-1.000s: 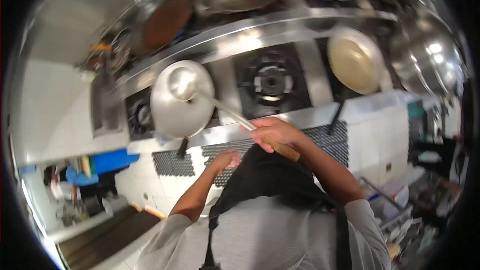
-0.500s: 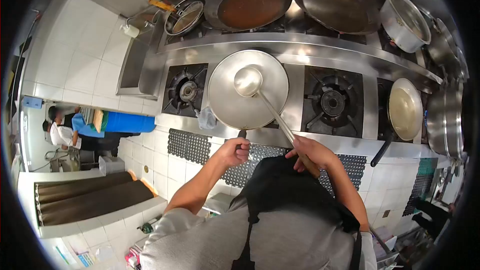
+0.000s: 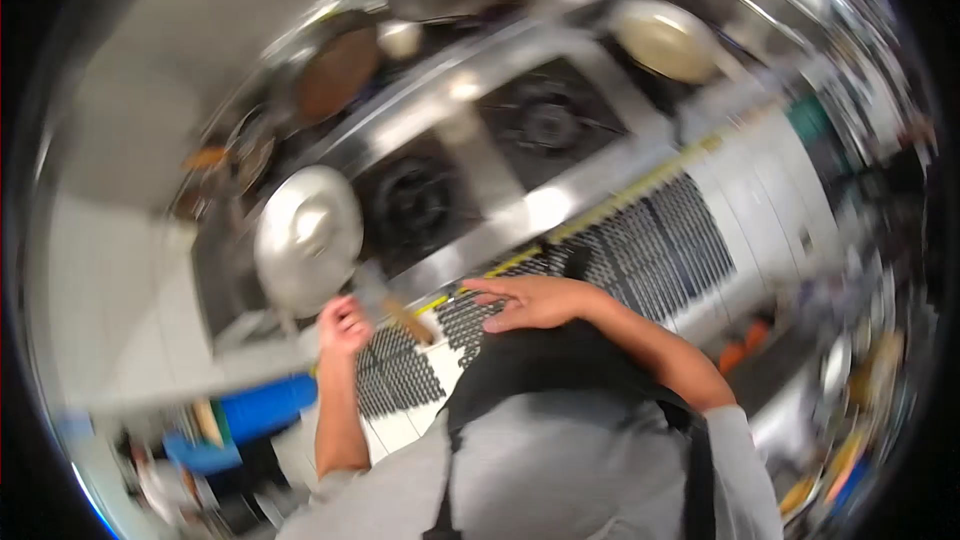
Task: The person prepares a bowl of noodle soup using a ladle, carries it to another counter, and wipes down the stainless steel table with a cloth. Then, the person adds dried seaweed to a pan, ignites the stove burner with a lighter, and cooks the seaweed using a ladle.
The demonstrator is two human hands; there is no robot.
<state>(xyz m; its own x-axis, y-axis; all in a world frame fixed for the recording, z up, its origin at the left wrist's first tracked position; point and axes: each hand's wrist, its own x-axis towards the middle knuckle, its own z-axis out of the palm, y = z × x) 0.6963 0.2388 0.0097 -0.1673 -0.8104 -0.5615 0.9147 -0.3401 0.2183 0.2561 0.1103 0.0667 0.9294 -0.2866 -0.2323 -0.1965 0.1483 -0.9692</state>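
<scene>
The view is smeared by motion. My left hand is closed at the near edge of a silvery wok, where its handle is; the handle itself is hidden in my grip. The wok is left of the burners, beside the metal basin. A ladle lies in it, and its wooden handle sticks out over the near rim toward me. To the right of that handle, my right hand is held in front of my apron with fingers stretched out, touching nothing I can see.
Two bare burners, one on the left and one on the right, sit in the steel stove. A pale pan stands farther right, with dark woks behind. Black perforated mats cover the floor. Someone in white is at lower left.
My left hand has carried the wok leftward, off the area between the burners. My right hand has let go of the ladle and spread its fingers. The whole view has turned.
</scene>
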